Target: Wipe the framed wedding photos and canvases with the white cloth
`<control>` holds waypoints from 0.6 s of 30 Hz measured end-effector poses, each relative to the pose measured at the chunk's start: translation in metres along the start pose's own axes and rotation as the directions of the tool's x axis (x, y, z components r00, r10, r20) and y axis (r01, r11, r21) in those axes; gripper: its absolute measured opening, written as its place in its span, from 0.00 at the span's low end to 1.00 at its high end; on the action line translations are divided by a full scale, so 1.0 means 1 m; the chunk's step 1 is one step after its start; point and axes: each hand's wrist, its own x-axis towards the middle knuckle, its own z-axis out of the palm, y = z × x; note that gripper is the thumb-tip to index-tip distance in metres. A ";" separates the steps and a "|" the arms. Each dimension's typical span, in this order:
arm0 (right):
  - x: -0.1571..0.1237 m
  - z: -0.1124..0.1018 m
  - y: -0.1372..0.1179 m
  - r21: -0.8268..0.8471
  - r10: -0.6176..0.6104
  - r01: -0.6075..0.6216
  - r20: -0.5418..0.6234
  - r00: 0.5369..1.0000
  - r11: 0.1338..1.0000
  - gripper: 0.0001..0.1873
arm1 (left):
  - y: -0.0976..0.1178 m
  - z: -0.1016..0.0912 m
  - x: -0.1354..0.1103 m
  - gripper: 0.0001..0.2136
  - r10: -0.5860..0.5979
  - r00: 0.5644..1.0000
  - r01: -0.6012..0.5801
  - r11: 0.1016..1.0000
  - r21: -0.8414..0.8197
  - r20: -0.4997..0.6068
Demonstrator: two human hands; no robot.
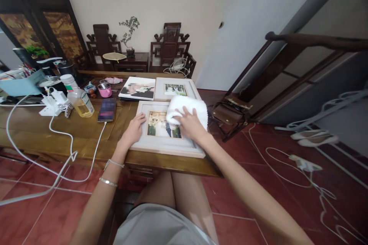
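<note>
A white picture frame (140,138) with a small photo of people in its middle lies flat on the wooden table in front of me. My left hand (133,130) grips its left edge, fingers curled over the rim. On the upper right part of the frame, my right hand (191,124) presses down on a folded white cloth (186,107), its fingers bent into the fabric. The cloth covers that corner and hides part of the photo. Just behind, partly under the cloth, lies a second white picture frame (160,89). Beside it sits a photo album (138,88).
Left on the table (94,141) are a phone (107,110) on a charging cable, a bottle (80,101) of yellow liquid, a pink cup (105,89), a power strip (51,108) and a blue box (21,84). A wooden chair holding a brown bag (231,114) stands right.
</note>
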 end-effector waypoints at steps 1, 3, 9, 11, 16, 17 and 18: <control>-0.011 -0.005 -0.009 0.005 -0.022 0.022 0.041 0.999 1.000 0.29 | 0.000 0.000 0.000 0.23 0.002 1.000 -0.002 1.000 0.004 0.000; -0.040 -0.020 -0.026 0.044 -0.080 0.075 0.130 0.988 0.996 0.29 | 0.000 0.000 0.000 0.23 0.014 1.000 -0.014 1.000 0.017 -0.002; -0.105 -0.055 -0.056 0.208 -0.252 0.211 0.196 0.948 0.955 0.32 | 0.001 0.001 0.000 0.23 0.031 1.000 -0.031 0.998 0.056 0.003; -0.104 -0.048 -0.054 0.212 -0.234 0.195 0.177 0.956 0.958 0.33 | 0.001 0.001 0.000 0.23 0.033 0.999 -0.033 0.997 0.063 0.009; -0.049 -0.010 -0.018 0.123 -0.125 0.117 0.061 0.990 0.986 0.31 | 0.000 0.000 0.001 0.24 0.041 0.999 -0.043 0.998 0.045 0.027; -0.034 -0.004 -0.008 0.101 -0.094 0.090 0.028 0.995 0.991 0.31 | 0.000 0.000 0.000 0.24 0.041 0.999 -0.042 0.998 0.040 0.028; -0.019 0.001 0.000 0.084 -0.058 0.058 0.001 0.998 0.995 0.30 | 0.000 0.000 0.000 0.24 0.039 0.999 -0.040 0.999 0.037 0.028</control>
